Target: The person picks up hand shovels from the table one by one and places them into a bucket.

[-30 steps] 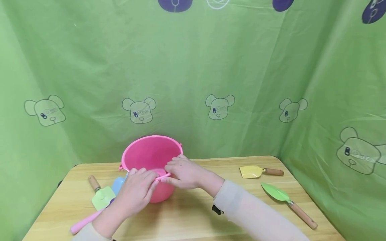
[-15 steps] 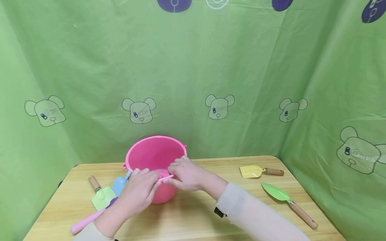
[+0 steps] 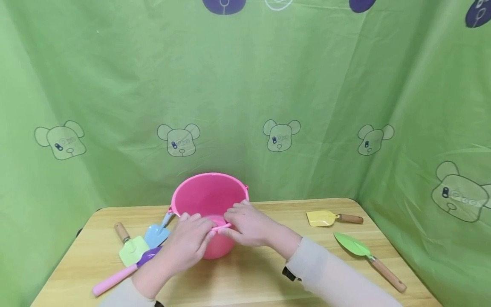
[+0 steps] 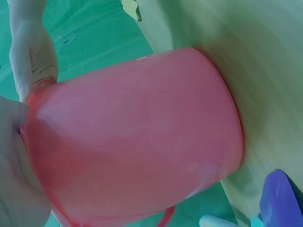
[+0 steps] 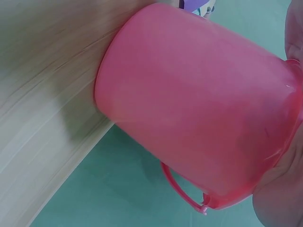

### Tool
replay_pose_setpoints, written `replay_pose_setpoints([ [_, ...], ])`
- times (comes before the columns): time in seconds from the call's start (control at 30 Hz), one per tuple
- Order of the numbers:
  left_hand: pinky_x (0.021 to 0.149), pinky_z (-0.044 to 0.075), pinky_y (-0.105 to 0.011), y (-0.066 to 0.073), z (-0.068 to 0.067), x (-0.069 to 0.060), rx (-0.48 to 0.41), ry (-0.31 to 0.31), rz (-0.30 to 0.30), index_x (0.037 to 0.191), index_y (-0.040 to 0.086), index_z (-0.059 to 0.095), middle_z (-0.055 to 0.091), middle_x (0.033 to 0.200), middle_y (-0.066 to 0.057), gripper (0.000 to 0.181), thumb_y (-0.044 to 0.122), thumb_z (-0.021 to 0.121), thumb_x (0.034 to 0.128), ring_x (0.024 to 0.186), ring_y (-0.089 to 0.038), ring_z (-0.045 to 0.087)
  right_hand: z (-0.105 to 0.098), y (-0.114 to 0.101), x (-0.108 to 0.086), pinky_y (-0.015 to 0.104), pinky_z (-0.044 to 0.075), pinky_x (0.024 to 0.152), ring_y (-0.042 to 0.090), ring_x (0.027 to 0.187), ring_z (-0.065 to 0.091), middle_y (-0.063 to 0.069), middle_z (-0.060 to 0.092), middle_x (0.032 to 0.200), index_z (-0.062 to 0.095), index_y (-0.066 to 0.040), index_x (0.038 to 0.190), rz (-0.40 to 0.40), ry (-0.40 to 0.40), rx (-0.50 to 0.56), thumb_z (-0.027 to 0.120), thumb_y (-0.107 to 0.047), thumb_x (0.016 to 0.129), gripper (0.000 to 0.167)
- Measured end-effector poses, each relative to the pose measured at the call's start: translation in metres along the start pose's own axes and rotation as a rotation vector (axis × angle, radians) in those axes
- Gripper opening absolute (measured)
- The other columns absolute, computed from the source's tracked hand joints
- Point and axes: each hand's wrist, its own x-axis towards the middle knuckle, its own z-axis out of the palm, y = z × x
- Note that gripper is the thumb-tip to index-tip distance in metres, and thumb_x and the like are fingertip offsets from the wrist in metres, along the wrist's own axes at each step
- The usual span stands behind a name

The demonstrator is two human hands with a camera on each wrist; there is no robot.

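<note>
A pink bucket [image 3: 218, 248] stands at the back middle of the table, its mouth facing up. My left hand [image 3: 192, 236] grips the near rim from the left, fingers over the edge and thumb outside. Just to its right, my right hand [image 3: 249, 226] grips the same rim in the same way. In the left wrist view, the bucket's smooth side [image 4: 137, 137] fills the middle, its base at the tabletop. The right wrist view shows a thin curved handle [image 5: 182, 189] hanging at the bucket's far side.
Left of the bucket lie a light green shovel [image 3: 133, 250], a blue shovel [image 3: 156, 234] and a purple scoop with a pink handle [image 3: 115, 279]. On the right are a yellow shovel [image 3: 321, 218] and a green trowel [image 3: 352, 244]. Green curtain [image 3: 230, 85] surrounds the wooden table [image 3: 276, 273].
Both hands and the bucket have shifted to the right across the table. More of the blue shovel and purple scoop now shows on the left.
</note>
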Motion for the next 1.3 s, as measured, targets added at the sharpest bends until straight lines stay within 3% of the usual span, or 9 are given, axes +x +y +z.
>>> replay_pose_setpoints([
  [0.53,0.073,0.030,-0.029,0.012,0.011,0.016,-0.002,-0.057,0.020,0.097,0.020,0.062,0.061,0.087,0.011,0.009,0.026,0.057,0.1007,0.076,-0.011,0.043,-0.003,0.011,-0.021,0.033,0.035,0.083,0.010,0.075,0.040,-0.012,0.043,0.072,0.049,-0.023,0.079,0.042,0.027,0.005,0.047,-0.052,0.102,0.037],
  [0.77,0.073,0.030,-0.029,0.014,0.015,0.019,-0.004,-0.068,0.029,0.098,0.022,0.062,0.061,0.088,0.013,0.011,0.028,0.055,0.1021,0.077,-0.010,0.042,-0.002,0.014,-0.027,0.033,0.034,0.082,0.010,0.074,0.039,-0.012,0.042,0.071,0.047,-0.023,0.078,0.033,0.047,-0.001,0.042,-0.055,0.103,0.041],
  [1.3,0.074,0.030,-0.029,0.021,0.020,0.025,-0.005,-0.092,0.046,0.099,0.021,0.062,0.061,0.087,0.012,0.013,0.029,0.053,0.1030,0.079,-0.011,0.044,-0.007,0.016,-0.039,0.033,0.035,0.082,0.010,0.074,0.039,-0.012,0.042,0.071,0.049,-0.023,0.078,0.043,0.060,-0.003,0.048,-0.051,0.102,0.037],
])
